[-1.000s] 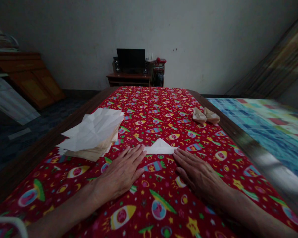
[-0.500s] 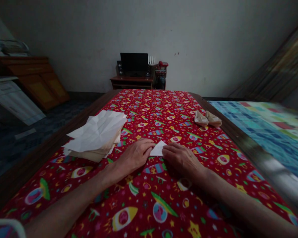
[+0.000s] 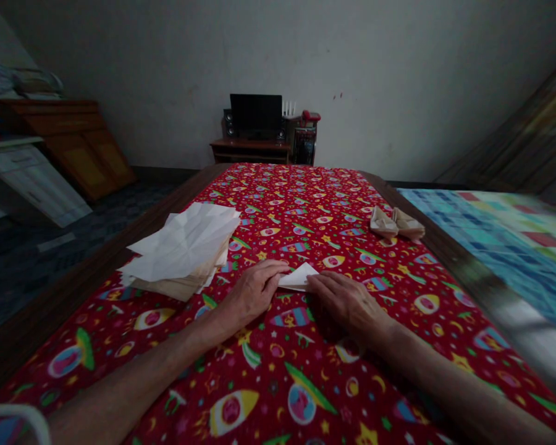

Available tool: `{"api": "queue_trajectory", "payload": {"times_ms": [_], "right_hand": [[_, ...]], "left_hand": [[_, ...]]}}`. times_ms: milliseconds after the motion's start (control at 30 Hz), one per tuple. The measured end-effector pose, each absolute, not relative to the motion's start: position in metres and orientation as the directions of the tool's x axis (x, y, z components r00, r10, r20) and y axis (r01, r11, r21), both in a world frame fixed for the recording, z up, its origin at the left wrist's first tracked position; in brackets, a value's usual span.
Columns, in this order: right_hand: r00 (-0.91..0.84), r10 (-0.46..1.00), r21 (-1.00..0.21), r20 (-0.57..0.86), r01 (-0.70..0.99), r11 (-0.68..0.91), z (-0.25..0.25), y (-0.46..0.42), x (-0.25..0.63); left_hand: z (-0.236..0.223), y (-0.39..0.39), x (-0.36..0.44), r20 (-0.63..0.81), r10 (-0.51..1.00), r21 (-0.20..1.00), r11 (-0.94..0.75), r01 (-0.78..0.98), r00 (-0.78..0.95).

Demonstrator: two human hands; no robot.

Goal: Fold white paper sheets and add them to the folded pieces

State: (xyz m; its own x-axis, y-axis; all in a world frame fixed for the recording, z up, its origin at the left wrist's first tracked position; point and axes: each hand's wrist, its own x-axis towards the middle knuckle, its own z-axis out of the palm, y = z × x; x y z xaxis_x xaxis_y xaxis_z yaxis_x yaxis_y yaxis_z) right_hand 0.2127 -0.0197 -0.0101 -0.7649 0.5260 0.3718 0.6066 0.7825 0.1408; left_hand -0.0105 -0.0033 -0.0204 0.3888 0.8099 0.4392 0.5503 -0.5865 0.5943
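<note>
A small piece of folded white paper, peaked at the top like a triangle, lies between my hands on the red patterned tablecloth. My left hand pinches its left end between thumb and fingers. At the right end, my right hand has its fingers closed over the paper, the thumb mostly hidden beneath. The paper's two outer corners are covered by my fingers.
To the left lies a stack of creased paper sheets. Two folded paper shapes stand near the table's right edge. A bed adjoins on the right. Beyond the far end are a monitor and a red telephone.
The folded paper's lower edge has tilted, its right end now a little lower, and my right fingers have shifted along it. The whole view has moved slightly.
</note>
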Motion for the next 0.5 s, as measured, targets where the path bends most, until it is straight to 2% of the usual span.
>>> {"api": "queue_trajectory", "payload": {"times_ms": [167,300,400,500], "right_hand": [[-0.707,0.628,0.148,0.325,0.694,0.705,-0.008,-0.02,0.206],[-0.636,0.641,0.085,0.43,0.735,0.672,-0.01,-0.018,0.208],[-0.573,0.644,-0.014,0.507,0.742,0.671,-0.012,-0.015,0.209],[-0.547,0.631,-0.091,0.551,0.712,0.696,-0.012,-0.016,0.206]], "left_hand": [[-0.014,-0.008,-0.009,0.372,0.881,0.72,-0.472,0.508,0.292],[-0.012,-0.018,-0.004,0.282,0.942,0.824,-0.335,0.456,0.181],[-0.016,-0.024,0.005,0.261,0.946,0.837,-0.321,0.443,0.194],[-0.018,-0.027,0.015,0.328,0.914,0.779,-0.406,0.478,0.24]]}}
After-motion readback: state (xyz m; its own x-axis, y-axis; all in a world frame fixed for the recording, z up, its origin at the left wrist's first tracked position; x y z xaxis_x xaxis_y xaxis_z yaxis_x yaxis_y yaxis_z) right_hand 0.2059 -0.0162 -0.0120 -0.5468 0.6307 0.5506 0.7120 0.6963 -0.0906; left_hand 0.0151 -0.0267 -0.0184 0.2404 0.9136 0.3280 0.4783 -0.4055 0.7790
